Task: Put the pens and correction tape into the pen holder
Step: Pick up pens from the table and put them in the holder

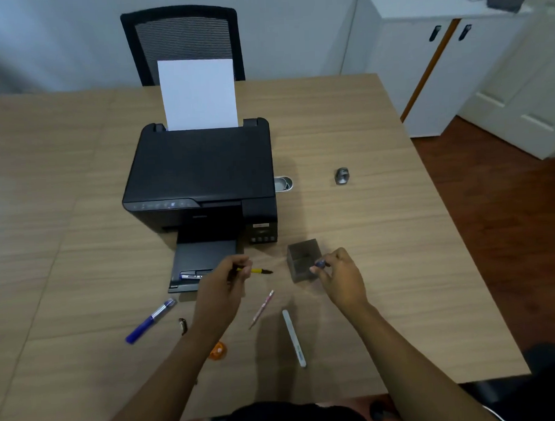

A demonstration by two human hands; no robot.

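A dark grey square pen holder stands on the table in front of the printer's right corner. My right hand pinches a small blue-grey object at the holder's near right edge. My left hand grips a yellow pen with its dark tip pointing right, left of the holder. On the table lie a blue pen, a pink pen, a white pen and an orange correction tape, partly hidden by my left forearm. Another pen rests on the printer's output tray.
A black printer with upright white paper fills the table's middle. A small dark clip lies near the blue pen. A metal tin sits beside the printer, and a silver sharpener further right. A black chair stands behind.
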